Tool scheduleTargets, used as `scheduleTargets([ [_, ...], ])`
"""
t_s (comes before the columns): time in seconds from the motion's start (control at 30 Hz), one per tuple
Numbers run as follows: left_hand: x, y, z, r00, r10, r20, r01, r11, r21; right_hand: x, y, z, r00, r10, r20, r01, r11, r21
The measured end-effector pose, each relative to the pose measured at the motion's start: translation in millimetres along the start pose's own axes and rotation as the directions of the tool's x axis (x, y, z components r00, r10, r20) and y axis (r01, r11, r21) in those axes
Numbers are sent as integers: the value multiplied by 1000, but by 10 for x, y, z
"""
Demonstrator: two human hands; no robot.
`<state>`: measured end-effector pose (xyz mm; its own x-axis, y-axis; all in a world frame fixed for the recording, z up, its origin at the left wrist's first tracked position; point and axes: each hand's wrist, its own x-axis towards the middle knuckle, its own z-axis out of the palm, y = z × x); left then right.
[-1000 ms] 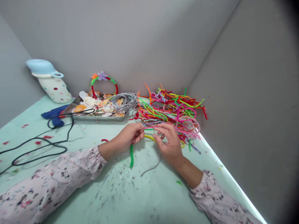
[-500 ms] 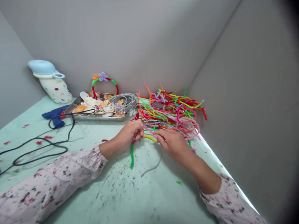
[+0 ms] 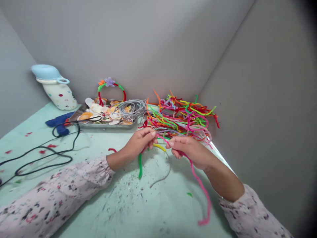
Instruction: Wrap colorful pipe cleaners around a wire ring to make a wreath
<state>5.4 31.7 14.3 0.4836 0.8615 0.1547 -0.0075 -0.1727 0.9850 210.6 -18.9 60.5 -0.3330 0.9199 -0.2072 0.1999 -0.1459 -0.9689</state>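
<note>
My right hand [image 3: 189,150] is closed on a pink pipe cleaner [image 3: 200,188] whose long end hangs down toward me over the table. My left hand [image 3: 140,142] pinches the same pink pipe cleaner at its other end, fingers curled beside the right hand. Both hands hover just in front of a tangled pile of coloured pipe cleaners [image 3: 180,115] in the corner. Under the hands lie a green pipe cleaner [image 3: 140,165], a yellow one [image 3: 159,147] and a thin grey wire [image 3: 162,177].
A metal tray [image 3: 104,124] of seashells and a coil of grey wire [image 3: 130,107] sits behind the left hand. A pipe-cleaner hoop [image 3: 110,86] leans at the wall. A blue glue gun [image 3: 59,120] with black cord [image 3: 44,152] and a white container [image 3: 55,87] stand left.
My right hand has drawn a pink pipe cleaner out of the pile and lifted toward me; its free end now dangles low. The left hand stayed near the pile's edge.
</note>
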Motion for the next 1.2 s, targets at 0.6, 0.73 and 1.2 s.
scheduleTargets([
  [0.6, 40, -95, -24, 982, -183, -50, 141, 880, -453, -22, 110, 119, 783, -620, -62, 281, 440, -853],
  [0.73, 30, -91, -26, 982, -186, 20, 173, 862, -476, 44, 228, 171, 771, -637, 19, 283, 316, -906],
  [1.2, 38, -75, -31, 998, -40, -50, 31, 985, -169, 97, 183, 1, 998, 48, 45, -45, 997, -69],
])
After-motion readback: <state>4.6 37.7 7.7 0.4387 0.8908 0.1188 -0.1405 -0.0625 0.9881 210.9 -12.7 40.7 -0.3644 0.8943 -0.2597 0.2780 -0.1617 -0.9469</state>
